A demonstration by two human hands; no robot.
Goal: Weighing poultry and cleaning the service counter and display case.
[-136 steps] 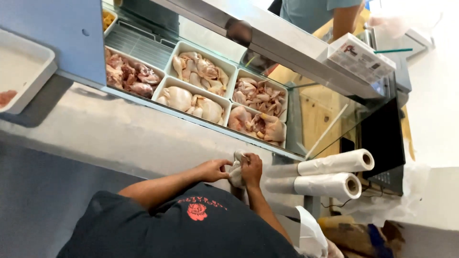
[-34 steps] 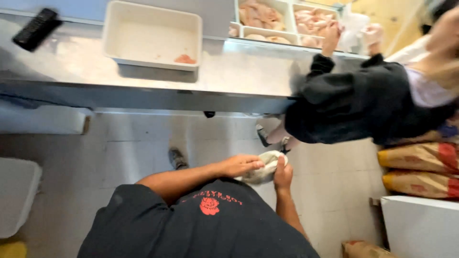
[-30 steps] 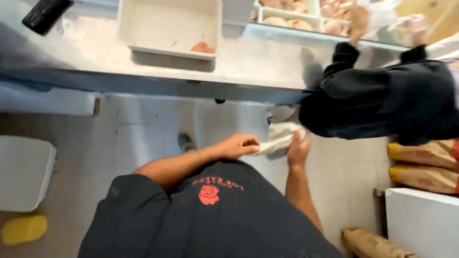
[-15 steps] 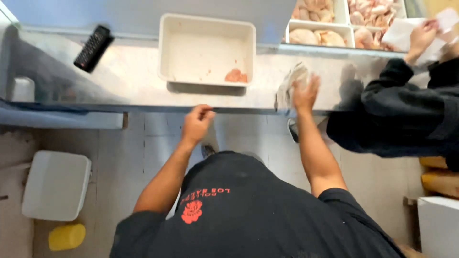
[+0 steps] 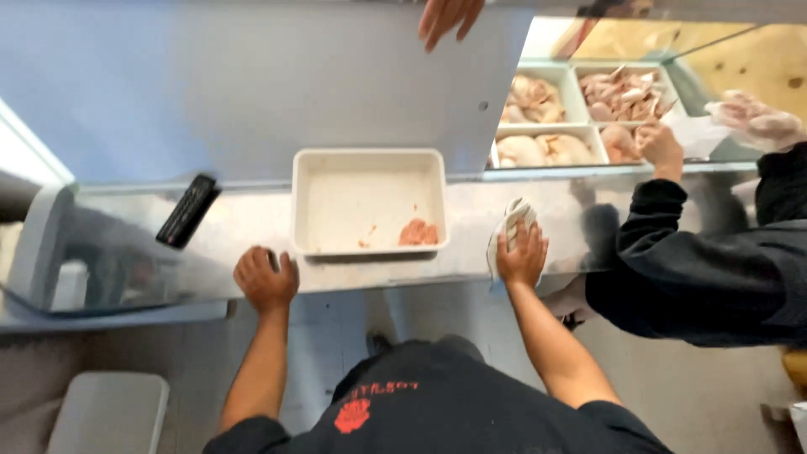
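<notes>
Pressed flat under the person's right hand (image 5: 523, 255), a crumpled white cloth (image 5: 507, 234) lies on the steel counter (image 5: 227, 244), its folds poking out beyond the fingertips and to the left of the palm. The fingers of that hand are laid over the cloth and slightly spread, bearing down on it rather than pinching it. The left hand (image 5: 266, 278) rests at the counter's near edge, its fingers curled over the lip, holding nothing else.

Between the two hands and a little farther back stands a shallow white tray (image 5: 368, 160), almost empty, with a small lump of pink minced meat (image 5: 418, 232) in its near right corner and a few crumbs beside it. The cloth lies just to the right of this tray, apart from it. To the tray's left, a black handheld device (image 5: 187, 210) lies tilted on the steel.

On the right, a co-worker in a dark sleeve (image 5: 664, 244) reaches into the display case, where white trays of raw chicken pieces (image 5: 555, 118) sit side by side behind the glass; the co-worker's other hand wears a thin clear glove (image 5: 761, 124). At the top edge, beyond the pale back panel (image 5: 252, 84), another person's fingers (image 5: 450, 17) hang down into view.
</notes>
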